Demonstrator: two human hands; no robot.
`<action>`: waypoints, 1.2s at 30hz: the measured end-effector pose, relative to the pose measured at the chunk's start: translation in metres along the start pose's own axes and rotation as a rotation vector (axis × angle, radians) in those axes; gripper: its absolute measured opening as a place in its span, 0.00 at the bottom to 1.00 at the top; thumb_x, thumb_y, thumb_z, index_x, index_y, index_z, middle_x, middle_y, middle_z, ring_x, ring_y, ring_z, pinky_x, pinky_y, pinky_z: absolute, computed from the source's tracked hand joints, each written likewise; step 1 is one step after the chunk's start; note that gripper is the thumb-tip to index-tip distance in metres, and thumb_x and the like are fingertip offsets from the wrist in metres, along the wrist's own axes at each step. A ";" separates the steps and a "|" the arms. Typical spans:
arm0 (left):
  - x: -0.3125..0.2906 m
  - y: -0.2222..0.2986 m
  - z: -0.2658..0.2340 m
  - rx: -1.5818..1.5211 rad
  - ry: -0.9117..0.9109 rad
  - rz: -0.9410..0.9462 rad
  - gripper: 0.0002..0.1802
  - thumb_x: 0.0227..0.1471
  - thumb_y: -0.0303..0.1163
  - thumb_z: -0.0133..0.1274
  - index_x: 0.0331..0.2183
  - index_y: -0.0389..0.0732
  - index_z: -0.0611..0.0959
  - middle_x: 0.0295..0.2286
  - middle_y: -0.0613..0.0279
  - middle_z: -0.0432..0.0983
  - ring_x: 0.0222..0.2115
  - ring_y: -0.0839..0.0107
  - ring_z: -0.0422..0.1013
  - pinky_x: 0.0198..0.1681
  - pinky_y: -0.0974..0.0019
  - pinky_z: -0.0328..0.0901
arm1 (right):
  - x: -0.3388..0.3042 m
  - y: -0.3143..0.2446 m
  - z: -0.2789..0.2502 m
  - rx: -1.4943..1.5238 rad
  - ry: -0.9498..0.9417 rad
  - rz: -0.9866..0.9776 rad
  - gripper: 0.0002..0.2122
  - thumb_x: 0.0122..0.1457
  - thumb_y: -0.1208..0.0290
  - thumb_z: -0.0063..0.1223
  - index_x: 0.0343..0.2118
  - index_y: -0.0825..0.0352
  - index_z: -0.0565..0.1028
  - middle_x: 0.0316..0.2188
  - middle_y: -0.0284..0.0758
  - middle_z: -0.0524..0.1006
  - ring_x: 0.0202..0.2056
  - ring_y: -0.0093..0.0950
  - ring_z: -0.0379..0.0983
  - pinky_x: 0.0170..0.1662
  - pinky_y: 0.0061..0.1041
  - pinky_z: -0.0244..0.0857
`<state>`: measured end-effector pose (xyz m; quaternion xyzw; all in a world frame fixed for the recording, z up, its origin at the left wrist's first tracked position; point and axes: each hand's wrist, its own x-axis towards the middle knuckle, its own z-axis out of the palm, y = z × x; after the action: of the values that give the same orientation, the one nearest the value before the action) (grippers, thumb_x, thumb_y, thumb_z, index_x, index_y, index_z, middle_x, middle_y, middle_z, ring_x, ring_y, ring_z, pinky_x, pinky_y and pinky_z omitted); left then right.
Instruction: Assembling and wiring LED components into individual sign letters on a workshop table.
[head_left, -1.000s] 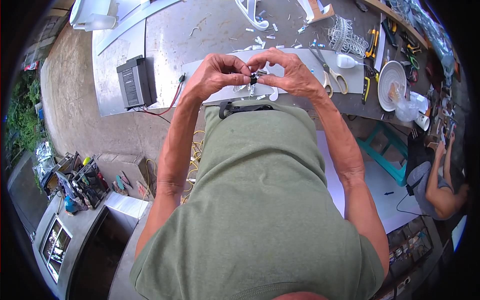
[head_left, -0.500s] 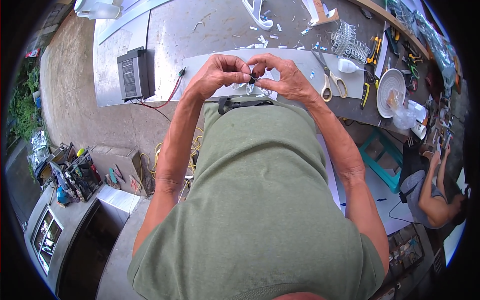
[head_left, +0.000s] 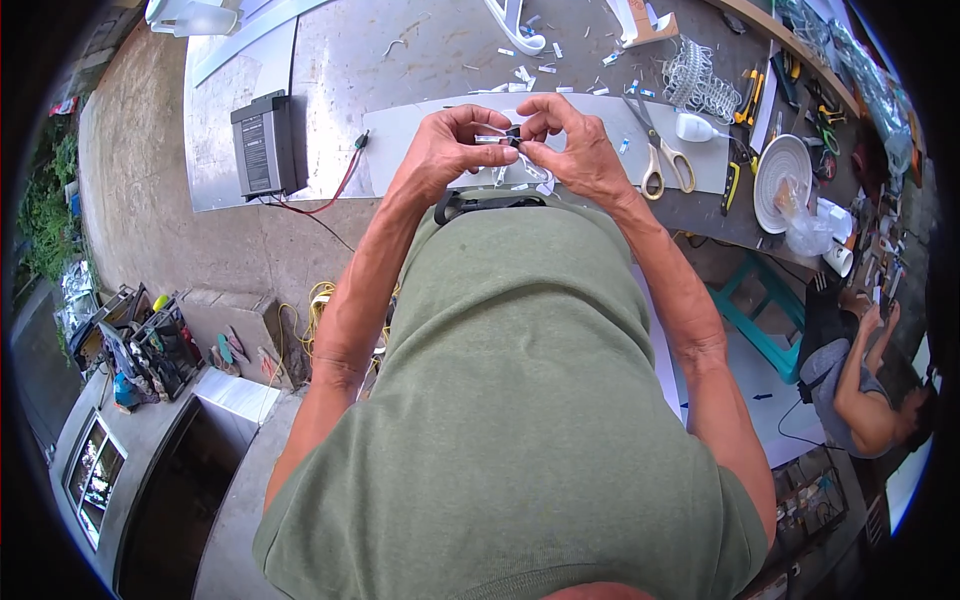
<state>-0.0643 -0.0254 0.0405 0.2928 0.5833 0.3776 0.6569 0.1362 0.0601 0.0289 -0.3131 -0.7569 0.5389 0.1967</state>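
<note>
My left hand [head_left: 440, 150] and my right hand [head_left: 575, 155] meet over the near edge of the workbench, both closed in a pinch. Between their fingertips is a small black piece [head_left: 514, 138], its kind too small to make out. A short pale strip [head_left: 489, 140] shows between the left thumb and forefinger, reaching toward the black piece. Right thumb and forefinger grip the black piece from the other side. Below the fingers hang white wired bits [head_left: 535, 172], partly hidden by the hands. To the right of my right hand lie scissors [head_left: 655, 150] with cream handles.
A black power box [head_left: 264, 148] with red and black leads stands left on the metal bench [head_left: 340, 60]. Small white modules [head_left: 523, 75] lie scattered beyond the hands. Rightward are coiled wire [head_left: 695, 80], a white bottle [head_left: 697, 128], a cutter [head_left: 732, 185], and a round basket [head_left: 780, 175]. Another person [head_left: 865, 380] sits at right.
Both hands have shifted slightly, and the right hand's fingers have risen a little. The pale strip now shows between the left fingers. The seated person's hands have moved slightly.
</note>
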 end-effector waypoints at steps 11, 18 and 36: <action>-0.003 -0.007 0.017 -0.100 0.149 -0.034 0.27 0.39 0.28 0.73 0.44 0.36 0.82 0.28 0.63 0.81 0.24 0.81 0.69 0.27 0.76 0.60 | -0.001 0.000 -0.002 0.026 -0.028 0.042 0.17 0.54 0.76 0.61 0.45 0.68 0.70 0.29 0.37 0.82 0.33 0.30 0.82 0.40 0.29 0.76; 0.001 -0.014 0.010 -0.089 0.081 -0.021 0.26 0.39 0.26 0.72 0.43 0.37 0.82 0.27 0.63 0.82 0.24 0.79 0.70 0.27 0.74 0.61 | 0.002 -0.001 -0.009 0.018 -0.090 0.013 0.17 0.54 0.77 0.61 0.46 0.69 0.69 0.29 0.37 0.83 0.33 0.32 0.82 0.40 0.30 0.76; 0.000 -0.007 0.010 -0.032 -0.014 0.011 0.17 0.42 0.26 0.71 0.37 0.35 0.85 0.28 0.62 0.82 0.29 0.77 0.75 0.36 0.72 0.69 | 0.000 0.008 -0.010 -0.009 -0.152 -0.074 0.09 0.50 0.79 0.64 0.36 0.68 0.82 0.29 0.36 0.82 0.31 0.27 0.80 0.37 0.25 0.76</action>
<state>-0.0534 -0.0290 0.0359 0.2881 0.5708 0.3886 0.6634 0.1446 0.0689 0.0250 -0.2440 -0.7830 0.5502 0.1572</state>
